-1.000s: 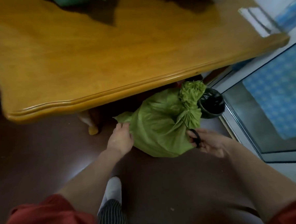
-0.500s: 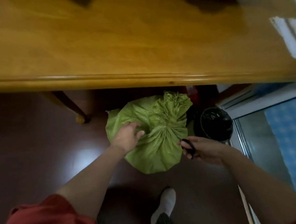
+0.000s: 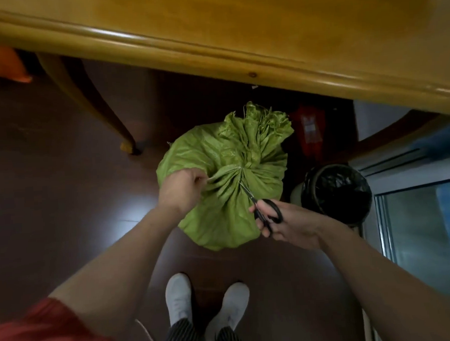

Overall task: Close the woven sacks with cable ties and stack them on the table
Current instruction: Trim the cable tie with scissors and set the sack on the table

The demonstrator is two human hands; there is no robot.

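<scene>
A green woven sack (image 3: 231,217) stands on the dark floor in front of the wooden table (image 3: 237,31), its mouth gathered and tied at the neck. My left hand (image 3: 182,192) grips something thin at the left of the neck, probably the cable tie's tail. My right hand (image 3: 281,219) holds black-handled scissors (image 3: 262,207); the blades point up-left at the tied neck.
A bin lined with a black bag (image 3: 337,190) stands right of the sack. A table leg (image 3: 98,109) rises at the left, a red packet (image 3: 309,132) lies under the table, and a sliding door frame (image 3: 385,214) runs along the right. My white shoes (image 3: 207,304) are below.
My left hand slid from the sack's side to the tied neck and closed there. My right hand brought the scissors' blades to the neck. The view tipped further down.
</scene>
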